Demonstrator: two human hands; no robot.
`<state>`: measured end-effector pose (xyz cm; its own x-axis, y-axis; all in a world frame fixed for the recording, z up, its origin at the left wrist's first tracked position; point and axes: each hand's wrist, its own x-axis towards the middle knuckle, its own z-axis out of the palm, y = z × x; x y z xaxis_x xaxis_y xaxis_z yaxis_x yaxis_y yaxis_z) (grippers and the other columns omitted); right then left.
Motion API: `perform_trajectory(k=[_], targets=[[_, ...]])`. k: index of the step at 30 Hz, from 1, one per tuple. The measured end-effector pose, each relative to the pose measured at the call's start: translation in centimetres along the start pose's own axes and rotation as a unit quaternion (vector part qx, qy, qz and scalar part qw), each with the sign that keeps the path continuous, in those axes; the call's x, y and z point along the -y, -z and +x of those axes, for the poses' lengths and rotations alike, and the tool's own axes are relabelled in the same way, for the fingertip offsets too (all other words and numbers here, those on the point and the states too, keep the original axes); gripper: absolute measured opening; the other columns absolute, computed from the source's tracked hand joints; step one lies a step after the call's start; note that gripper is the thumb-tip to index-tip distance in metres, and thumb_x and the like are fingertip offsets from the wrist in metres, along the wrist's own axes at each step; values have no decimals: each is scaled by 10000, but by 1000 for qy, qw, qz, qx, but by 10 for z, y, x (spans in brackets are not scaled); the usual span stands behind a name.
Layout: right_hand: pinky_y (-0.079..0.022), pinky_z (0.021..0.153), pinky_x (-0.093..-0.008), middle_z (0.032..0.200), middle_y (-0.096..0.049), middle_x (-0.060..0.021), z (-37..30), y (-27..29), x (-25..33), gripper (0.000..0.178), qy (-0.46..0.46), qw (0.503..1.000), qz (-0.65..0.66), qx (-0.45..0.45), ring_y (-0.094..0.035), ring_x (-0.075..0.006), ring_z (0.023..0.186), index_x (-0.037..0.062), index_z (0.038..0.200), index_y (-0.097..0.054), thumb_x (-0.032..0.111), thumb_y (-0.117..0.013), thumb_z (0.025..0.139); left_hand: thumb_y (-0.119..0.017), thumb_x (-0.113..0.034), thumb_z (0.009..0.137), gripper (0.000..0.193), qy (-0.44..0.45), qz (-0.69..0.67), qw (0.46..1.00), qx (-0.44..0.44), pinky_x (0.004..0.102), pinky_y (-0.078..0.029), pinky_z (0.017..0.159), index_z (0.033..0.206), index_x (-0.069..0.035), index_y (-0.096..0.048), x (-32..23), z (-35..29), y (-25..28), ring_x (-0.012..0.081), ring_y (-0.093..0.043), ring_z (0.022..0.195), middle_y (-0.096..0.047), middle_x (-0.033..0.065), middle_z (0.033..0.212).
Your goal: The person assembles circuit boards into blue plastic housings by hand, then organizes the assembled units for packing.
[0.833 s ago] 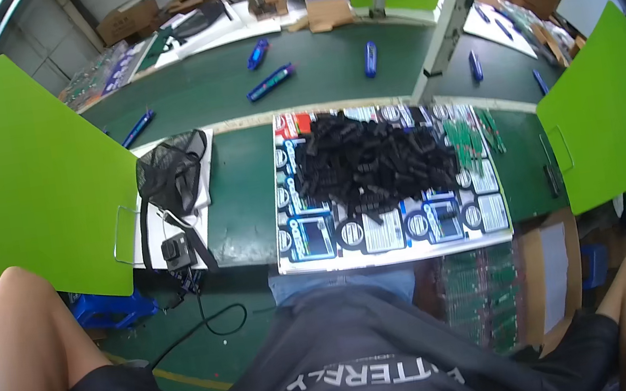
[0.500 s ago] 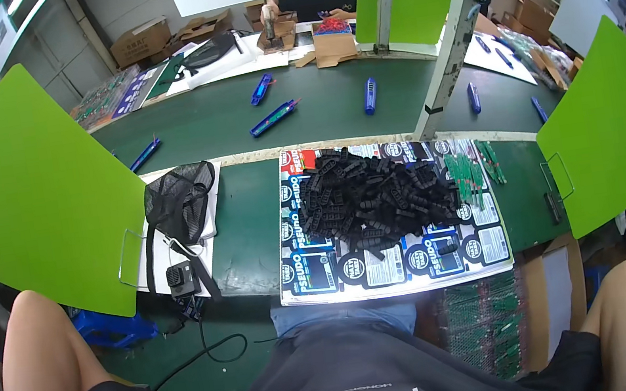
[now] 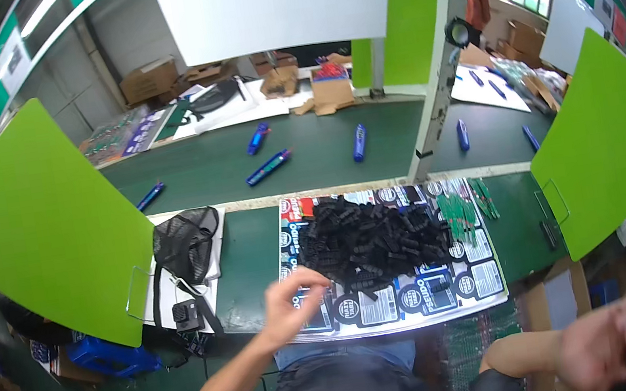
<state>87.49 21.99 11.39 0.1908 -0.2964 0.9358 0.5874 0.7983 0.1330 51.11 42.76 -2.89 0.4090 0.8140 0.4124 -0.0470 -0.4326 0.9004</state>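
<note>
My left hand (image 3: 293,304) hovers over the front left edge of a printed sheet (image 3: 456,305), beside a heap of small black plastic parts (image 3: 371,239). Its fingers are curved and a little apart, and nothing shows in them. Far from the heap, at the lower right, my right hand (image 3: 602,347) is raised off the bench and smeared by motion. Its fingers look bent, but what they hold, if anything, cannot be made out. Thin green circuit boards (image 3: 457,215) lie on the sheet to the right of the heap.
A black mesh bag (image 3: 182,246) and a small black camera (image 3: 187,316) lie at the left. Green panels (image 3: 54,232) flank the bench. Beyond a ledge, blue handheld devices (image 3: 269,167) lie on a green surface. A metal post (image 3: 432,75) rises at the right.
Both hands have come into view, the left toward the heap, the right at the lower right. The view has tilted, so the bench sits lower in the picture.
</note>
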Motion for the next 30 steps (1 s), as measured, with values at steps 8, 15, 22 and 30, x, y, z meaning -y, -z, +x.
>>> perform_trajectory(k=[8,15,22,30], targets=[[-524,686,-282,911,-668,-86,-129,-108,-141,92,-435,871,-175,143,-631,-127,768,-35,965,-668,-2,-623,892,-622,64,836,121,-87,36,992,84,309,-508,667,932,28,-687,36,22,-44,216,-652,761,-698,123,884],[-540,781,-417,937,-689,-199,-310,-198,-284,304,-511,698,-202,459,-688,-339,871,-31,1029,-677,228,-689,870,-595,-1,928,123,16,-5,991,-133,249,-512,711,1013,30,-678,122,118,-4,134,-661,806,-680,85,913],[-516,903,-518,1215,-579,-226,-408,-282,-367,569,-557,559,-388,475,-620,-444,1071,-25,1144,-590,445,-704,843,-590,1,945,121,141,-81,963,-214,238,-511,733,1028,31,-672,178,103,21,112,-651,853,-656,56,919],[-552,816,-441,1067,-654,-177,-438,-272,-400,489,-564,525,-378,513,-680,-319,983,-36,1158,-584,366,-685,900,-585,-4,947,109,154,-102,958,-219,221,-476,728,1009,34,-667,180,102,36,92,-606,814,-640,48,904]])
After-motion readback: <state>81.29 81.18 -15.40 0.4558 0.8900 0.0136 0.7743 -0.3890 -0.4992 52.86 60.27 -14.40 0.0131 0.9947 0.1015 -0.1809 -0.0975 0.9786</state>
